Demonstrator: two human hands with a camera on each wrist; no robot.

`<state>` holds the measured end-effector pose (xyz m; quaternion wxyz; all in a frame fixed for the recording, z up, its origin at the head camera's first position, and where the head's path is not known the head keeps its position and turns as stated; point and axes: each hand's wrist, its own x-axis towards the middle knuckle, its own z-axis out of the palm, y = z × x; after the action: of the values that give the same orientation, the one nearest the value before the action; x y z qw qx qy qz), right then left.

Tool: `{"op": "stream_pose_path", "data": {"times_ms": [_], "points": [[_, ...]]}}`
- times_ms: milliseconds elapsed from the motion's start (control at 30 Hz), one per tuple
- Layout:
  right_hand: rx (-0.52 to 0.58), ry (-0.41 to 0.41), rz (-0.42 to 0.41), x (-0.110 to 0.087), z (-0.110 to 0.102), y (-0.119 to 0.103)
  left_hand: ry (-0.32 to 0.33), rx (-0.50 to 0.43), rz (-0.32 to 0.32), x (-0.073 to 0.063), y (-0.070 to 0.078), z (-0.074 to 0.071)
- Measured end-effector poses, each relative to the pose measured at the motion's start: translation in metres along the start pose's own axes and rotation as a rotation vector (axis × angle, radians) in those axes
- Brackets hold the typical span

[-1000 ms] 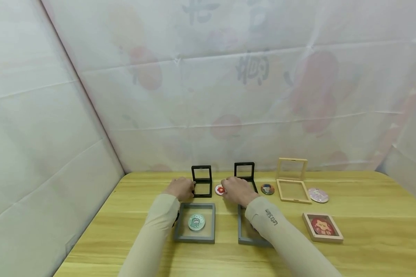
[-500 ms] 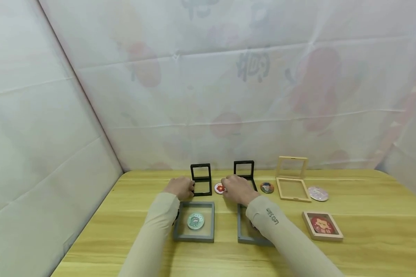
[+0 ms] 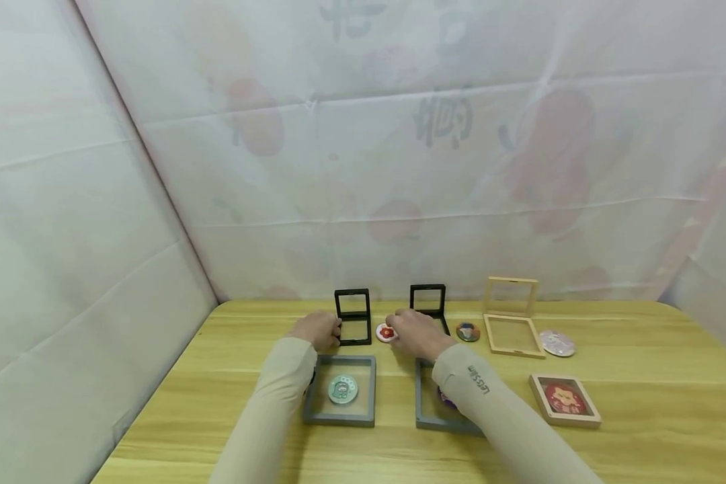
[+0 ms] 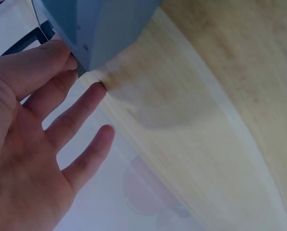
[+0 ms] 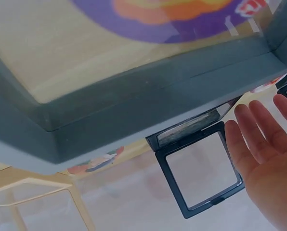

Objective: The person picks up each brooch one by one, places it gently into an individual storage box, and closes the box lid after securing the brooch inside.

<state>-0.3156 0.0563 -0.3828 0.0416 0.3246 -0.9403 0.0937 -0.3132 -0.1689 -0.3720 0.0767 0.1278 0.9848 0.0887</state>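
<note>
My left hand (image 3: pixel 316 330) is at the left edge of a small black display frame (image 3: pixel 355 342), which stands opened like a book. In the left wrist view, its thumb and index finger pinch the black frame's corner, while the other fingers spread loosely. My right hand (image 3: pixel 420 334) reaches to a round white badge with a red flower (image 3: pixel 385 333), fingertips right at its right edge. Three straight fingers (image 5: pixel 259 130) show in the right wrist view; I cannot tell whether thumb and index grip the badge. A second opened black frame (image 5: pixel 175 185) stands behind this hand.
Nearer me lie two grey frames, one with a green badge (image 3: pixel 343 389), one (image 3: pixel 425 403) with a purple badge, partly under my right forearm. To the right are a dark colourful badge (image 3: pixel 468 331), an opened beige frame (image 3: pixel 513 353), a pale badge (image 3: pixel 557 343) and a pink-framed red badge (image 3: pixel 565 398).
Both hands stay almost in place. My right hand and forearm have shifted slightly right, showing more of the flower badge and the purple badge. The head view tilts a little.
</note>
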Motion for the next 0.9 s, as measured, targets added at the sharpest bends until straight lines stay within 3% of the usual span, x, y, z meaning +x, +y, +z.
{"op": "stream_pose_path", "data": {"times_ms": [433, 900], "points": [[0.027, -0.062, 0.003, 0.0045, 0.0043, 0.0014, -0.018, 0.035, -0.015, 0.0013, 0.0009, 0.0002], [-0.030, -0.069, -0.027, 0.0058, 0.0047, -0.0049, 0.041, 0.059, 0.011, -0.0064, 0.0039, 0.0008]]}}
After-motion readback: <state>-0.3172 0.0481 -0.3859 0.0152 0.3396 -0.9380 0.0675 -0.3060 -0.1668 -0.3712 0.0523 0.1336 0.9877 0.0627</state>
